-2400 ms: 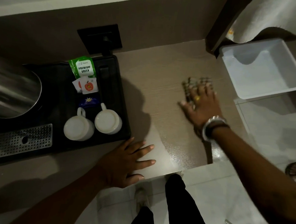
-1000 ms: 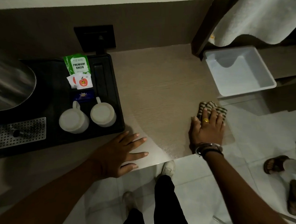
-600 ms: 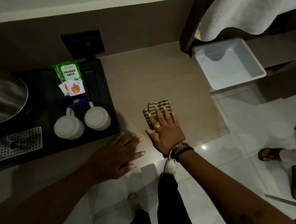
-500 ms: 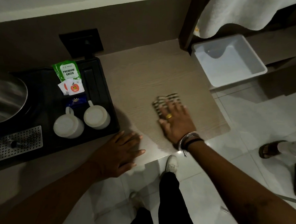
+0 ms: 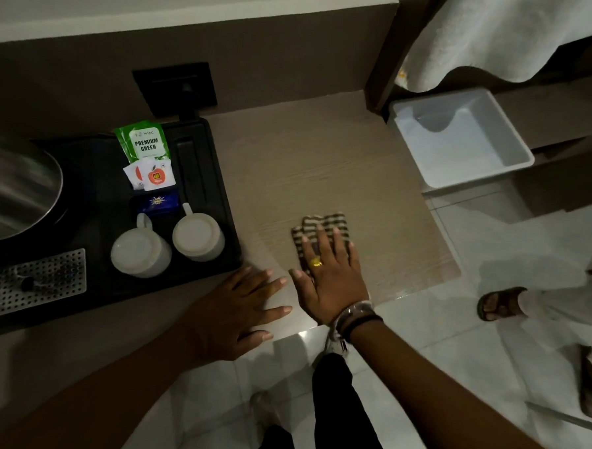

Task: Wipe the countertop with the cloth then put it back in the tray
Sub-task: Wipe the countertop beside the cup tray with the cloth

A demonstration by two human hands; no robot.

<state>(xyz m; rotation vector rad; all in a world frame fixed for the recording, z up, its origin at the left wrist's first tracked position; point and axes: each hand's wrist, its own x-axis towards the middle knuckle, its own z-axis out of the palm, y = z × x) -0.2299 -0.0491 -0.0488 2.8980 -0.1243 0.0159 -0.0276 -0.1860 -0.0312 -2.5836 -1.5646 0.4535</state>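
A folded striped cloth (image 5: 325,224) lies flat on the wooden countertop (image 5: 325,164). My right hand (image 5: 329,277) presses down on it with fingers spread; most of the cloth is hidden under the palm. My left hand (image 5: 238,310) rests flat and open on the counter's front edge, just left of the right hand, holding nothing. The white plastic tray (image 5: 512,132) sits at the far right beyond the counter's end, with nothing in it.
A black tray (image 5: 220,199) on the left holds two upturned white cups (image 5: 198,236), tea sachets (image 5: 144,144) and a metal kettle (image 5: 12,189). A white towel (image 5: 503,36) hangs above the plastic tray. Another person's sandalled feet (image 5: 499,303) stand on the tiled floor at right.
My right hand has slid the cloth back and forth across the counter: near the right edge, left toward the black tray, a little right, now left again. The left hand has stayed put.
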